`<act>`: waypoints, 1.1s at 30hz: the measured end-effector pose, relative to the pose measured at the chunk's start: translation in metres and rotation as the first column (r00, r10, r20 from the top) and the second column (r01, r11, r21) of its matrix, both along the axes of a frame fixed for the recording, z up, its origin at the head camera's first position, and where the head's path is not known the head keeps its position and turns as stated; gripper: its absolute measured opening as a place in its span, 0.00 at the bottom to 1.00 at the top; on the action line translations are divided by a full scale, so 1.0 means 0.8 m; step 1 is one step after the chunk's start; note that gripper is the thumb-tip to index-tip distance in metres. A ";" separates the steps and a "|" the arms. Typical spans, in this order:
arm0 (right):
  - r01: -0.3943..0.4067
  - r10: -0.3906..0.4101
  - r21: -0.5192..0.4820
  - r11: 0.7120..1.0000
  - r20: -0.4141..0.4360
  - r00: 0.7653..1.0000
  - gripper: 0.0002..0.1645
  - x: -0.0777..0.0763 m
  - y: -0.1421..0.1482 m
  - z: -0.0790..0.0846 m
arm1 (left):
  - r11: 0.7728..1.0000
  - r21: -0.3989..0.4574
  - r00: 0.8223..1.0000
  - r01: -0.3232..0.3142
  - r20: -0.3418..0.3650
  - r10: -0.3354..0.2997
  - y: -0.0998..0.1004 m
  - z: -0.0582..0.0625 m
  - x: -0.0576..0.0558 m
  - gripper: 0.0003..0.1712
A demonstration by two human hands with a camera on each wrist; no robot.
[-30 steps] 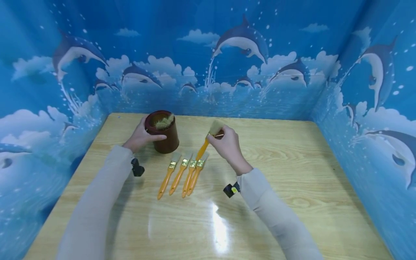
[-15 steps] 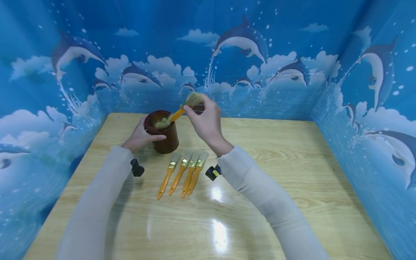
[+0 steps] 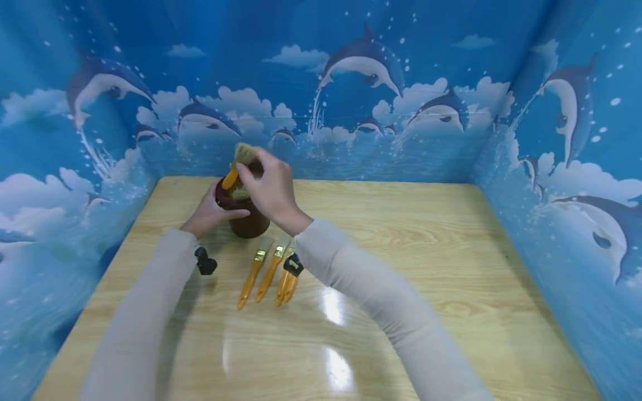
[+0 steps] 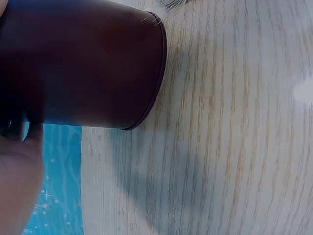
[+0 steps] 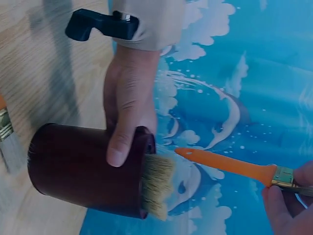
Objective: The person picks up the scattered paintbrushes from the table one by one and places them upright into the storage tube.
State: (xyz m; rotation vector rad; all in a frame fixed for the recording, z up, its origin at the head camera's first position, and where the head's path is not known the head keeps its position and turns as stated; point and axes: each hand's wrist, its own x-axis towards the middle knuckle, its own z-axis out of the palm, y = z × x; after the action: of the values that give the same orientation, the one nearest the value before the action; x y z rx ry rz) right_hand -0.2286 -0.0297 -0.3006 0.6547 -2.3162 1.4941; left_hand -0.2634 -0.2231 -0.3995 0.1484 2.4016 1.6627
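Note:
In the head view my left hand grips the side of a dark brown cylindrical pot, its thumb across the front below the rim. The right wrist view shows pale bristles sticking out of the pot's mouth. My right hand pinches a paintbrush near its metal ferrule, bristles up. Its orange handle points down at the pot's mouth, the handle end just outside the rim in the right wrist view. The left wrist view holds mostly the pot's wall and base edge.
Several orange-handled paintbrushes lie side by side on the wood-grain table in front of the pot, partly covered by my right wrist camera. A blue dolphin-print curtain borders the table at the back and sides.
My right hand has lifted the paintbrush up from beside the row of brushes and carried it left to over the pot. My left hand keeps its grip on the pot.

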 end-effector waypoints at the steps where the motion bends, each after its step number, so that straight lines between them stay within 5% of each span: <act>1: 0.007 -0.007 0.015 1.000 0.000 1.000 0.12 -0.001 -0.002 -0.002 | 1.000 -0.001 1.000 0.003 -0.001 -0.003 0.000 -0.001 0.000 0.60; 16: 0.027 -0.027 0.161 0.987 0.001 1.000 0.12 -0.013 -0.021 -0.013 | 1.000 0.002 0.998 0.027 -0.054 -0.027 0.002 -0.004 -0.003 0.58; 24: -0.012 -0.006 0.210 0.978 0.083 0.997 0.13 -0.016 -0.028 -0.011 | 0.999 0.010 0.998 0.037 -0.051 -0.036 0.001 -0.002 -0.003 0.57; 33: -0.073 0.042 0.109 0.991 0.266 0.963 0.23 -0.014 -0.012 -0.034 | 0.999 -0.020 0.998 0.030 -0.053 -0.031 0.001 0.004 0.003 0.55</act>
State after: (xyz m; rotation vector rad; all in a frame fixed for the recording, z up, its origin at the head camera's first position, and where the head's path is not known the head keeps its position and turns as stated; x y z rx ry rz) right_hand -0.2398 -0.0391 -0.3279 0.5882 -2.6228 1.5625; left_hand -0.2611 -0.2220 -0.3966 0.2275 2.4400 1.6425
